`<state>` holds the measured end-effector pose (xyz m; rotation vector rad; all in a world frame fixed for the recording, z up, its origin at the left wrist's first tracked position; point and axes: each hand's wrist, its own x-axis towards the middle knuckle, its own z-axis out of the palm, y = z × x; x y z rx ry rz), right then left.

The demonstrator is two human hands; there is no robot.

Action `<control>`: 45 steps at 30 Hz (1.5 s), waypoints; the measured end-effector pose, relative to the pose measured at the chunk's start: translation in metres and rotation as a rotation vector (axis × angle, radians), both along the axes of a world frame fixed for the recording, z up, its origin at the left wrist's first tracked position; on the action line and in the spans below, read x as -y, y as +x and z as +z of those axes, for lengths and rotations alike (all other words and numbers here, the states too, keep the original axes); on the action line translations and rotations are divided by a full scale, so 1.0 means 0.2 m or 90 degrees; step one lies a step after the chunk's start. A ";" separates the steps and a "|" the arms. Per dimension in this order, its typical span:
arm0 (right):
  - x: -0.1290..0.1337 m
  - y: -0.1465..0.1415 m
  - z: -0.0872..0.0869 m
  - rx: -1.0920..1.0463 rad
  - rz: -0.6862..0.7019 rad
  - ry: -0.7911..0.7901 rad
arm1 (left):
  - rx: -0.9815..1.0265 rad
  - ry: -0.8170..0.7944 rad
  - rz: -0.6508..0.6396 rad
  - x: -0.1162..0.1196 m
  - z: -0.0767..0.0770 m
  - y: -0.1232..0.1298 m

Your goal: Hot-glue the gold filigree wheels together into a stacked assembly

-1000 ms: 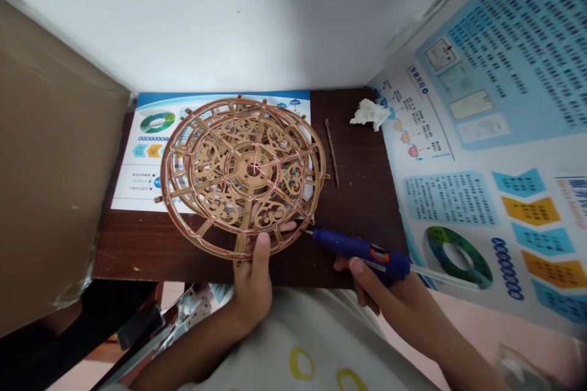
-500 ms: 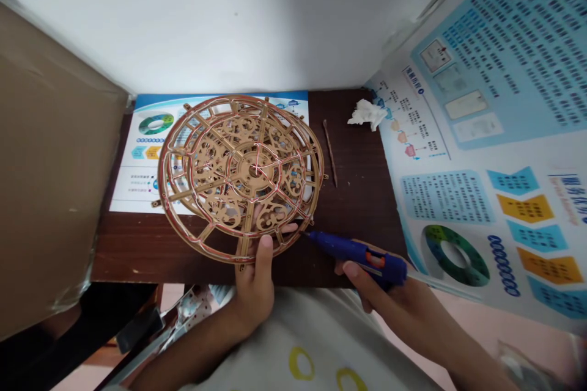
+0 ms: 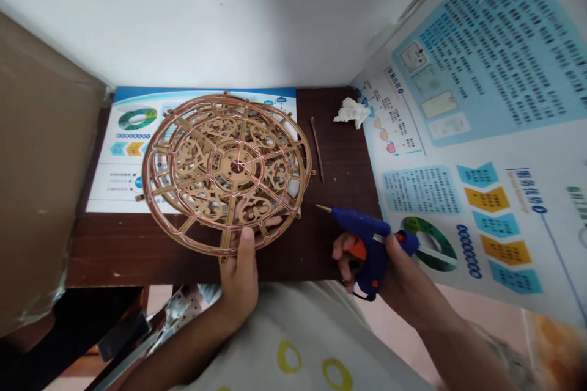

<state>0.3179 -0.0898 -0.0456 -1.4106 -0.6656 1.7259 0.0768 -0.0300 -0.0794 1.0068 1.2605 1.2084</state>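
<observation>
My left hand grips the near edge of a round tan openwork frame, thumb on top and fingers underneath, showing through the gaps. Thin red and white wires run along its rings and spokes. The frame is held over the table, and more ring-shaped layers show beneath its upper ring. To the right, my right hand is wrapped round the handle of a blue hot glue gun, a finger at its orange trigger. The gun's metal nozzle points left and stands apart from the frame. A clear glue stick sticks out of its back.
A thin brown stick and a crumpled white tissue lie on the dark wooden table. A printed sheet lies under the frame. White and cardboard walls enclose the back and left; a printed panel stands right.
My right hand has drawn the glue gun away from the frame's near right edge and turned it, so its side and trigger now show. The whole view has shifted slightly.
</observation>
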 end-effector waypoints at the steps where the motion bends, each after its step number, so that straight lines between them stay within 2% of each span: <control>1: 0.01 -0.01 0.01 0.017 -0.001 0.015 | -0.005 0.007 0.000 0.00 0.00 0.00; 5: 0.05 -0.06 0.03 0.121 0.032 0.052 | -0.036 0.026 -0.010 0.00 0.01 0.00; 10: 0.07 -0.11 0.02 0.236 0.087 0.129 | -0.022 -0.004 -0.014 0.01 -0.02 -0.02; 14: 0.04 -0.13 0.03 0.287 0.085 0.119 | -0.038 0.010 -0.019 0.02 -0.02 -0.02; 19: -0.02 -0.14 0.08 0.339 0.156 0.115 | -0.080 0.057 -0.036 0.01 0.00 -0.02; 25: -0.07 -0.15 0.15 0.399 0.152 0.147 | -0.128 0.097 -0.036 0.00 0.04 -0.01; 29: -0.09 -0.16 0.17 0.448 0.146 0.166 | -0.117 0.086 -0.036 0.00 0.02 -0.01; 34: -0.11 -0.19 0.16 0.436 0.116 0.166 | -0.096 0.074 -0.029 0.02 -0.02 -0.02; 38: -0.10 -0.21 0.15 0.403 0.082 0.129 | -0.130 0.097 -0.030 0.02 -0.02 -0.02; 45: -0.03 -0.16 0.01 0.424 0.033 0.076 | -0.208 0.142 -0.039 0.00 0.00 -0.02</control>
